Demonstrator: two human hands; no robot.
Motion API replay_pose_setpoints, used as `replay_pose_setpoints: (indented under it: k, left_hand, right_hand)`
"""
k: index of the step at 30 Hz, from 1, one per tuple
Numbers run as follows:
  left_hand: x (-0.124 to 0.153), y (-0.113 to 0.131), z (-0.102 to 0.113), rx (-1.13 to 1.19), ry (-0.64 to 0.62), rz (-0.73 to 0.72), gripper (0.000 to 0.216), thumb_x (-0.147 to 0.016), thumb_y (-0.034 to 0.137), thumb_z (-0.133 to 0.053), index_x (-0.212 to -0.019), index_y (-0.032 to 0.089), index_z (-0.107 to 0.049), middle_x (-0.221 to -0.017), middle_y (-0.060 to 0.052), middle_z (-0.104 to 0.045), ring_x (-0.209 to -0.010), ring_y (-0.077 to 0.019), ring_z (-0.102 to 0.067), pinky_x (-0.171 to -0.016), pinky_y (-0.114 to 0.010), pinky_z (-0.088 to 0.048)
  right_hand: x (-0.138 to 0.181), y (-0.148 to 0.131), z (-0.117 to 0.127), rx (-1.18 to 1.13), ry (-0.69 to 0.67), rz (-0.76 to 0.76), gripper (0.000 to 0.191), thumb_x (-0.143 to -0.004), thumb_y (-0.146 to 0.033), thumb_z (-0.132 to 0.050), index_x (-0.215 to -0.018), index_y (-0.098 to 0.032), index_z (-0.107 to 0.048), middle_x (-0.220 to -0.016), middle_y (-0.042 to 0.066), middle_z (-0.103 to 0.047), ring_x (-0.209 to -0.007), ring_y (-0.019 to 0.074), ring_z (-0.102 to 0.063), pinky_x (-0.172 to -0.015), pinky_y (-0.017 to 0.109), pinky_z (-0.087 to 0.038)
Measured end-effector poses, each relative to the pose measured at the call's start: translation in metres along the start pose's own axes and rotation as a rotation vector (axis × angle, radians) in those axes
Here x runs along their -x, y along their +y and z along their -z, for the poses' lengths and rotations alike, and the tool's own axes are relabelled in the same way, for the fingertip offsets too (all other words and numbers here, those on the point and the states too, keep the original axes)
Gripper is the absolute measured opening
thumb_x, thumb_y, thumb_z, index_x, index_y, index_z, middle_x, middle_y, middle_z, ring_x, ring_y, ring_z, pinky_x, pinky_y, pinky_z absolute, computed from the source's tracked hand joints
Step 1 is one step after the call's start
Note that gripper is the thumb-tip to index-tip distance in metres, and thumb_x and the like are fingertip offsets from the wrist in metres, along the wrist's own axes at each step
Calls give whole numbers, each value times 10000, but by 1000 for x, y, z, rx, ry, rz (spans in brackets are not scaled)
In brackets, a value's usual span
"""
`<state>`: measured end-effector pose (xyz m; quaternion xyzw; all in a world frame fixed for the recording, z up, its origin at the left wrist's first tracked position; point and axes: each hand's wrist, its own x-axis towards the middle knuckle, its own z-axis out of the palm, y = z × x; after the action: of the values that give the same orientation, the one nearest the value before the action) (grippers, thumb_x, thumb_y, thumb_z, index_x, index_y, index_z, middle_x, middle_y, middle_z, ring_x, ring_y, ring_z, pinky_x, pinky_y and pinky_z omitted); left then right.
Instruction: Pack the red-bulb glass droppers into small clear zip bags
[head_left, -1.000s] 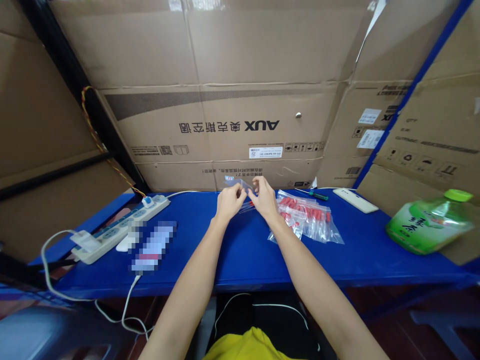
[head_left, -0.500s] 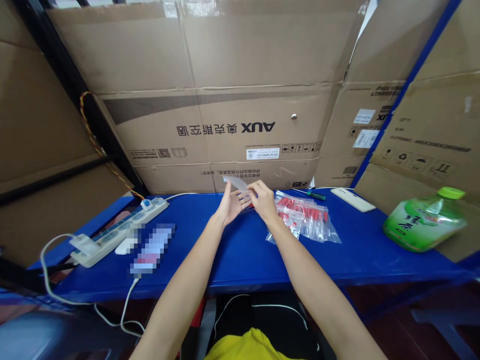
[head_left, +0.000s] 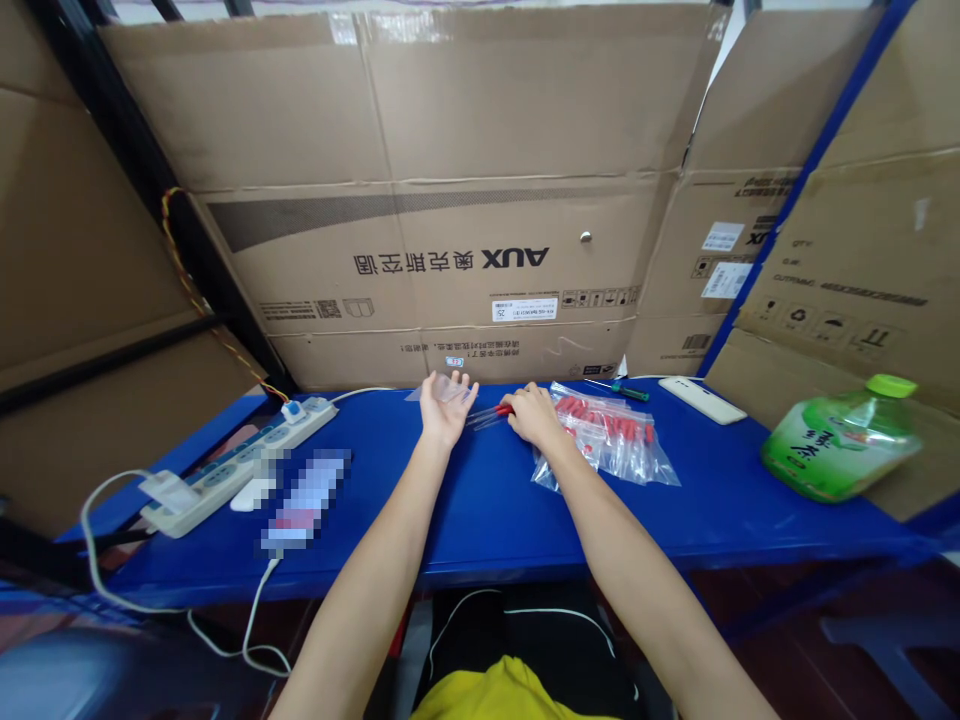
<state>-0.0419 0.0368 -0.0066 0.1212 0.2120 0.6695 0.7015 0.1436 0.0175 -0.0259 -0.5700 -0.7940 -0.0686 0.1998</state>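
My left hand (head_left: 444, 412) is palm up with curled fingers, holding a clear plastic bag (head_left: 420, 392) that sticks out past the thumb. Above the fingertips shows a small blue-and-white label (head_left: 454, 362). My right hand (head_left: 531, 414) is closed at the tabletop on slim red-ended pieces (head_left: 504, 409); their thin, pale shafts point toward my left hand, and what kind they are I cannot make out. Just right of that hand lie clear zip bags (head_left: 626, 440) with red pieces inside, partly covered by my wrist.
Behind the zip bags is a green-handled screwdriver (head_left: 628, 392). A white phone-shaped item (head_left: 701, 400) and a green-labelled bottle (head_left: 836, 445) are on the right. On the left are a power strip (head_left: 247, 465) and a blurred-out phone (head_left: 307, 500) with its cable. Cardboard (head_left: 450, 120) walls the blue table (head_left: 495, 520).
My right hand has left the plastic bag and dropped to the table, closing on the red-ended pieces. My left hand, with the bag, has shifted slightly left and its palm has turned up.
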Motion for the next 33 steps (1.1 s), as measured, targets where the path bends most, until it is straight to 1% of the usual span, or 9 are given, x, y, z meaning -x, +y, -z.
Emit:
replay_pose_setpoints:
  k: [2, 10, 12, 15, 18, 22, 26, 29, 33]
  left_hand:
    - [-1, 1, 2, 7, 2, -8, 198, -907, 368, -613, -819, 222, -514, -914, -47, -701, -949, -190, -719, -1018, -465, -573]
    - [-4, 9, 8, 89, 30, -36, 221, -937, 434, -543, -922, 213, -540, -954, -72, -683, -967, -201, -712, -998, -446, -593]
    - [-4, 13, 9, 109, 30, -44, 258, -938, 470, -527, -975, 215, -551, -970, -82, -676, -994, -218, -710, -990, -459, -598]
    - [-4, 18, 11, 134, 23, -50, 331, -931, 527, -520, -1049, 220, -551, -1031, -99, -669, -1059, -237, -704, -1002, -478, -595]
    - [-5, 23, 13, 119, 26, -57, 374, -919, 561, -532, -1085, 226, -544, -1123, -117, -663, -1144, -254, -690, -1019, -503, -586]
    - [-8, 29, 16, 97, 27, -80, 326, -920, 532, -561, -1065, 241, -535, -1182, -119, -659, -1205, -260, -676, -1029, -516, -575]
    - [-10, 33, 18, 125, 45, -131, 289, -937, 486, -576, -1080, 236, -552, -1127, -95, -674, -1166, -223, -693, -1061, -466, -554]
    - [-11, 33, 17, 151, 29, -170, 268, -945, 471, -576, -1060, 230, -562, -1073, -76, -685, -1117, -206, -710, -1056, -436, -555]
    - [-9, 26, 13, 106, 8, -184, 202, -930, 423, -578, -980, 229, -557, -1052, -58, -700, -1058, -191, -725, -1045, -437, -554]
  right_hand:
    - [0, 0, -2, 25, -36, -28, 253, -929, -124, -601, -1072, -228, -782, -1073, 144, -772, -1060, 303, -595, -913, 412, -400]
    - [0, -2, 1, 34, -78, -67, 183, -982, -182, -579, -1021, -232, -751, -1038, 112, -776, -1026, 277, -642, -872, 379, -401]
    - [1, -2, 0, 31, -86, -62, 152, -984, -191, -590, -1029, -226, -730, -1025, 114, -766, -1019, 279, -639, -868, 379, -404]
    - [2, -2, -2, 22, -91, -45, 127, -959, -190, -647, -1069, -217, -704, -1094, 113, -749, -1060, 284, -622, -881, 381, -405]
    - [3, -1, -2, 3, -89, -31, 96, -958, -175, -654, -1033, -209, -704, -1123, 108, -737, -1074, 282, -608, -878, 383, -405]
    - [1, 1, 5, -136, -11, 32, 65, -969, -200, -662, -1005, -231, -706, -1037, 64, -746, -1023, 251, -608, -870, 360, -399]
    - [-1, -4, 11, -292, 136, 103, 77, -977, -248, -655, -1033, -237, -706, -978, 41, -739, -923, 211, -618, -847, 329, -408]
    - [0, -15, 12, -313, 221, 117, 80, -960, -242, -651, -1011, -232, -712, -953, 42, -735, -896, 212, -623, -834, 326, -420]
    - [3, -28, 10, -319, 258, 106, 77, -949, -233, -647, -978, -241, -718, -946, 37, -744, -908, 215, -630, -819, 319, -437]
